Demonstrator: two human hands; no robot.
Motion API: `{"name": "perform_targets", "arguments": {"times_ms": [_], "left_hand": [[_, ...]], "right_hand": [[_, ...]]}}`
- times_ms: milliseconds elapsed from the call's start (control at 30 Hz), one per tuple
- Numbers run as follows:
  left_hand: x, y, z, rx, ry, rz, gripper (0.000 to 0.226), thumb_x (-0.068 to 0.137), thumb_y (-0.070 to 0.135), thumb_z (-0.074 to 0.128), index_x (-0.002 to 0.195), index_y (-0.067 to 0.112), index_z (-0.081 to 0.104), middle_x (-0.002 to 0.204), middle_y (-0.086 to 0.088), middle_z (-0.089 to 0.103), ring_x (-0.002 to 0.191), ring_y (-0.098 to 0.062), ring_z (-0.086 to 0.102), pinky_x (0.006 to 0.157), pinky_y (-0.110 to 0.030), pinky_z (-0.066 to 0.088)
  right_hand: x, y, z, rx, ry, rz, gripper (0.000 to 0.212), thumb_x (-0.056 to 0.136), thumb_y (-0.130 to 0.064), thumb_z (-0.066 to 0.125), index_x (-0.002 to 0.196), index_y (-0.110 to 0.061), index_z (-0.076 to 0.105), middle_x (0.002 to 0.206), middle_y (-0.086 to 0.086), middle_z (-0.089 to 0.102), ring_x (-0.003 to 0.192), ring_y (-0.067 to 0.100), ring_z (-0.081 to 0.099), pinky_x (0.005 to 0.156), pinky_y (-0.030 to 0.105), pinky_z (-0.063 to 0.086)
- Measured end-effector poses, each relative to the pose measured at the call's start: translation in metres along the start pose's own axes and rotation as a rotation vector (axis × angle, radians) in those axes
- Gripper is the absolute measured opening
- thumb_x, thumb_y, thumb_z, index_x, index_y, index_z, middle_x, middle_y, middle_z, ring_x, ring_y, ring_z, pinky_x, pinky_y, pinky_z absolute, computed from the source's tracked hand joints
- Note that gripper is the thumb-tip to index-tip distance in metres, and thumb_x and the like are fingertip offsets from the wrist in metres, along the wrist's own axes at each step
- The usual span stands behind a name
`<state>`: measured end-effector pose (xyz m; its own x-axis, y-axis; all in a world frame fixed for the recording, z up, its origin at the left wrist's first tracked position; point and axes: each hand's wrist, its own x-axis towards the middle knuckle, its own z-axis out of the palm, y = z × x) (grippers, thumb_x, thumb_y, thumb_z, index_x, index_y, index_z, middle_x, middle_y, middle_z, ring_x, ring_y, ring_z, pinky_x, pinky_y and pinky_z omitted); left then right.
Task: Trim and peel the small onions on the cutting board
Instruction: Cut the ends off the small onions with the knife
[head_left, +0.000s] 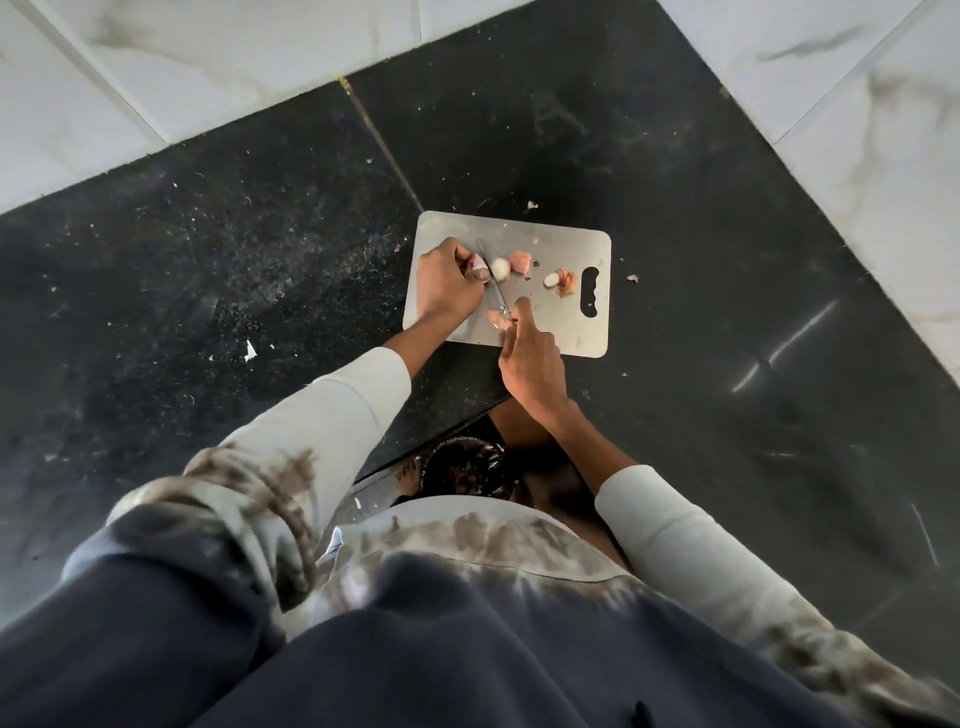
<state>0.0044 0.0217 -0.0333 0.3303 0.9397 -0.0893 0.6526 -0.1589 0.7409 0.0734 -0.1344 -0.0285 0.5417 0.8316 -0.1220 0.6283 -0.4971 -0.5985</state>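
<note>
A steel cutting board (571, 322) lies on the black countertop. My left hand (447, 283) pinches a small pink onion (475, 266) at the board's left side. My right hand (530, 358) grips a thin knife (493, 283), index finger along it, with the blade down right beside that onion. A peeled white onion (500, 267) sits just right of the blade. Another peeled piece (550, 280) lies near the handle slot with skin (567, 280) beside it. More pink skin pieces (520, 261) lie on the board.
The black stone counter (234, 270) carries scattered peel scraps (250, 351). White marbled wall tiles (208, 62) run behind and to the right. Below the counter edge a dark bin (465, 467) with peelings shows between my arms.
</note>
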Motion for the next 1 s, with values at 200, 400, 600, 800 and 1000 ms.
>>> {"name": "perform_targets", "arguments": {"times_ms": [200,400,600,800,1000], "left_hand": [[0.003,0.007,0.005,-0.001,-0.007,-0.077,0.015,0.088,0.020,0.078,0.096,0.015,0.067,0.088,0.002,0.070,0.081,-0.016,0.066,0.061,-0.025,0.045],[0.004,0.005,0.003,0.031,-0.056,-0.069,0.027,0.084,0.022,0.082,0.101,0.014,0.063,0.091,0.000,0.068,0.083,-0.019,0.065,0.063,-0.031,0.049],[0.001,0.012,-0.001,0.101,-0.089,-0.101,0.043,0.088,0.044,0.079,0.110,0.010,0.062,0.096,-0.001,0.063,0.086,-0.018,0.059,0.065,-0.031,0.040],[0.009,0.012,-0.010,0.137,-0.126,-0.116,0.051,0.090,0.064,0.071,0.093,0.013,0.066,0.093,-0.007,0.069,0.076,-0.016,0.061,0.051,-0.026,0.034],[0.015,0.010,-0.028,0.212,-0.294,0.164,0.050,0.085,0.046,0.084,0.122,0.020,0.063,0.123,0.001,0.060,0.103,-0.016,0.062,0.082,-0.030,0.055]], "right_hand": [[-0.021,0.013,0.000,-0.009,0.020,0.002,0.014,0.112,-0.013,0.047,0.126,-0.014,0.043,0.063,-0.011,0.048,0.050,0.009,0.050,0.047,0.032,0.045],[-0.009,0.011,0.001,0.025,0.010,-0.013,0.016,0.113,-0.014,0.046,0.128,-0.013,0.042,0.061,-0.007,0.050,0.047,0.013,0.050,0.045,0.033,0.040],[0.001,0.014,-0.001,-0.022,0.038,-0.005,0.019,0.113,-0.018,0.045,0.132,-0.016,0.040,0.064,-0.003,0.053,0.050,0.016,0.051,0.046,0.036,0.043],[0.005,0.024,-0.007,0.151,0.049,0.008,0.015,0.112,-0.018,0.046,0.125,-0.023,0.042,0.084,0.006,0.073,0.065,0.028,0.071,0.058,0.051,0.061],[0.009,0.022,-0.012,0.251,0.039,0.014,0.010,0.113,-0.017,0.047,0.122,-0.020,0.045,0.078,0.005,0.070,0.061,0.023,0.069,0.056,0.048,0.060]]}}
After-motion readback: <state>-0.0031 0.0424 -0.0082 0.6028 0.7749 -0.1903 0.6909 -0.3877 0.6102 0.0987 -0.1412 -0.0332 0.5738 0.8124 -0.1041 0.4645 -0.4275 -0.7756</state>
